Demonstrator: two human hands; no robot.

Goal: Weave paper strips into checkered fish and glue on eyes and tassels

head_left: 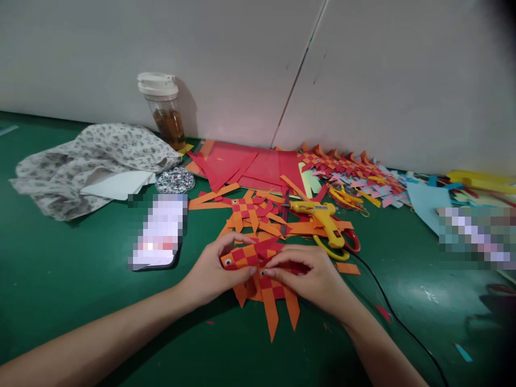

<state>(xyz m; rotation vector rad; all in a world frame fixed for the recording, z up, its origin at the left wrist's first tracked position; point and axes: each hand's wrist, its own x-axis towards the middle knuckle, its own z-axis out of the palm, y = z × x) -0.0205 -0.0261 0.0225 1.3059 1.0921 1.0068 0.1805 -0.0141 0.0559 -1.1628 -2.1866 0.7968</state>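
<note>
Head view, the only one; both my hands are low centre over the counter point(80, 301), each busy with woven red and orange paper; left hand point(217, 269) has the upper paper fish point(244, 255) gripped at the head end, index over the back, thumb underneath, its stuck-on eye facing out; right hand point(314, 274) has thumb and index closed at the head end of the lower paper fish point(274, 285), right at its small eye point(263, 272); can't tell if those fingers pinch the eye itself or just the paper edge; lower fish sits just below and right of the upper one, partly behind my fingers, pointed orange strips hanging toward me

Handling, my read: both very light, springy, soft across the weave; strips should bend or crease under a hard squeeze, and the loose points look easiest to fold; not slippery, but the eye is small and smooth, so fingertips only; best hold is the checkered body near the head, flat pinch, off the strips

Around: yellow glue gun point(328, 215) lies beyond my right hand, cable point(387, 303) running off toward me on the right; scissors point(330, 251) partly under it; another paper fish point(244, 208) lies just beyond my left hand; phone point(161, 231) to the left, apart from the work
</note>
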